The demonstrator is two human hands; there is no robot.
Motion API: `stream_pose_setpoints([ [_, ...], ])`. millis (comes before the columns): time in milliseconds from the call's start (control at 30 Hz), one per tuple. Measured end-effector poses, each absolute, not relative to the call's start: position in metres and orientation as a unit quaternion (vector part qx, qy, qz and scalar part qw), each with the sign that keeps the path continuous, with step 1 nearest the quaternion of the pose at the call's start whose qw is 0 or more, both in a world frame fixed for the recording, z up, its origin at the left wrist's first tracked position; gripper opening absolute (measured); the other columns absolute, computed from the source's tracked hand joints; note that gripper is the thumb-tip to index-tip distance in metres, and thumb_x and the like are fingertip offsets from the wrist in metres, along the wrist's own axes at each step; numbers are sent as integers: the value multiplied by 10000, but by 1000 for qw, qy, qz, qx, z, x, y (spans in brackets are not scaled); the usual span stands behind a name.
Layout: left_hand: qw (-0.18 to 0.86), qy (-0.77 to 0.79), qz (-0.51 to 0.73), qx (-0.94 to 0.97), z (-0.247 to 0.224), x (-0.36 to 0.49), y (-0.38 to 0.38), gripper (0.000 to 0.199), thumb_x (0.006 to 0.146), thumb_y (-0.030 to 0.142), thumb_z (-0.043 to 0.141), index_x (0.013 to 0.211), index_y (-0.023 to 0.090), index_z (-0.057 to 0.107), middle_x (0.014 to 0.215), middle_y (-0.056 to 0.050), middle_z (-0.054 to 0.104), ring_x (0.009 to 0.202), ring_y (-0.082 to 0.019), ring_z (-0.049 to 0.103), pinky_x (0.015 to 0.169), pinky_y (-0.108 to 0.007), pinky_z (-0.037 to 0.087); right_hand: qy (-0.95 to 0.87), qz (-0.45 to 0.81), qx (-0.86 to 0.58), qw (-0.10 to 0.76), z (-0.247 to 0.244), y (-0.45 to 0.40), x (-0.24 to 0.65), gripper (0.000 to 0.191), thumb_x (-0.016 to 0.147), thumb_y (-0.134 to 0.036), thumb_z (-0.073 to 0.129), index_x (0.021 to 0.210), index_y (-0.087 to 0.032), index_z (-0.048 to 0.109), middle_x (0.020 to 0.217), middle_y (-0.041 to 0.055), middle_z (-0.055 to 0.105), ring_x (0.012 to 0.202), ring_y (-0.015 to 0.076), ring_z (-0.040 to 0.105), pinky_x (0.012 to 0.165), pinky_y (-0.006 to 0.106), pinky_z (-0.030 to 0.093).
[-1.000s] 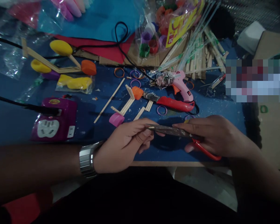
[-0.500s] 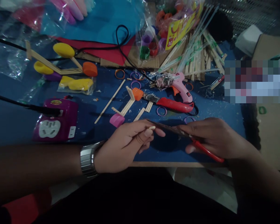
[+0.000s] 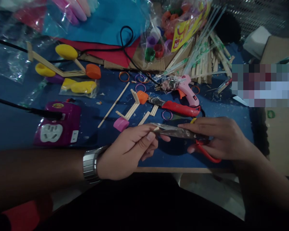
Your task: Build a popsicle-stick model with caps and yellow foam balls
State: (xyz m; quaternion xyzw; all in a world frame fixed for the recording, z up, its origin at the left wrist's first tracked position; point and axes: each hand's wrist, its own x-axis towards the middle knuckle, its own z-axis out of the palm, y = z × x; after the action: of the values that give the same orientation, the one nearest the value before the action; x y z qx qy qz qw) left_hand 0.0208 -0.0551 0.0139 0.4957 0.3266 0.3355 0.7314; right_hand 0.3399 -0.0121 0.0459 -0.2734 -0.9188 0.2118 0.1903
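Between thumb and forefinger, my left hand (image 3: 132,146) pinches a small wooden stick (image 3: 156,129); only its pale tip shows. My right hand (image 3: 219,138) grips a pair of scissors (image 3: 175,131) by its red handle. The blades point left and their tips lie at the stick's end, by my left fingertips. Just beyond my left hand sits a small stick frame (image 3: 132,110) with an orange cap (image 3: 142,97) and a pink cap (image 3: 121,124). Short cut sticks (image 3: 154,110) lie beside it.
A red-handled cutter (image 3: 180,108) and a pink glue gun (image 3: 186,89) lie beyond my hands. At left are a purple power socket (image 3: 57,123) and a larger stick frame (image 3: 55,68) with coloured pieces. Bagged caps (image 3: 156,45) and bundled sticks (image 3: 202,64) are at the back.
The scissors have turned in my right hand, and their blades now meet the stick's tip. My right hand has shifted slightly; my left hand has stayed nearly still.
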Motion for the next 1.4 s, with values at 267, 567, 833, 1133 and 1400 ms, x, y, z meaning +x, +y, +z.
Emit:
stream_pose_setpoints([
  [267, 728, 323, 337, 502, 13, 20, -55, 494, 1254, 570, 569, 1148, 130, 766, 830, 21, 564, 643, -83, 537, 557, -191, 465, -919, 218, -263, 195, 45, -13, 339, 469, 1183, -521, 761, 1457, -144, 813, 1086, 109, 904, 864, 161, 873, 766, 216, 633],
  [567, 735, 319, 331, 499, 14, 20, -54, 487, 1252, 577, 559, 1112, 150, 744, 775, 28, 563, 607, -98, 503, 529, -216, 455, -934, 127, -275, 190, 45, -14, 338, 402, 1220, -514, 693, 1421, -186, 810, 1016, 60, 890, 794, 160, 863, 657, 258, 595],
  [833, 739, 306, 338, 496, 15, 19, -55, 515, 1264, 515, 548, 932, 150, 693, 819, 12, 587, 596, -69, 485, 529, -191, 454, -934, 58, -291, 198, 38, -17, 341, 378, 1184, -490, 772, 1424, -201, 809, 1003, 35, 866, 791, 150, 852, 643, 284, 558],
  [1133, 739, 306, 335, 498, 16, 18, -55, 554, 1270, 508, 529, 857, 153, 634, 843, 1, 603, 594, -59, 482, 521, -185, 446, -932, 74, -290, 203, 40, -15, 340, 381, 1197, -536, 735, 1439, -246, 787, 1003, 31, 877, 766, 161, 850, 611, 286, 566],
  [1400, 752, 308, 321, 486, 15, 20, -56, 510, 1261, 550, 533, 948, 169, 665, 755, 31, 535, 583, -86, 447, 513, -209, 409, -932, 79, -285, 209, 38, -16, 341, 341, 1171, -453, 795, 1435, -237, 807, 1034, 33, 900, 815, 167, 876, 675, 269, 615],
])
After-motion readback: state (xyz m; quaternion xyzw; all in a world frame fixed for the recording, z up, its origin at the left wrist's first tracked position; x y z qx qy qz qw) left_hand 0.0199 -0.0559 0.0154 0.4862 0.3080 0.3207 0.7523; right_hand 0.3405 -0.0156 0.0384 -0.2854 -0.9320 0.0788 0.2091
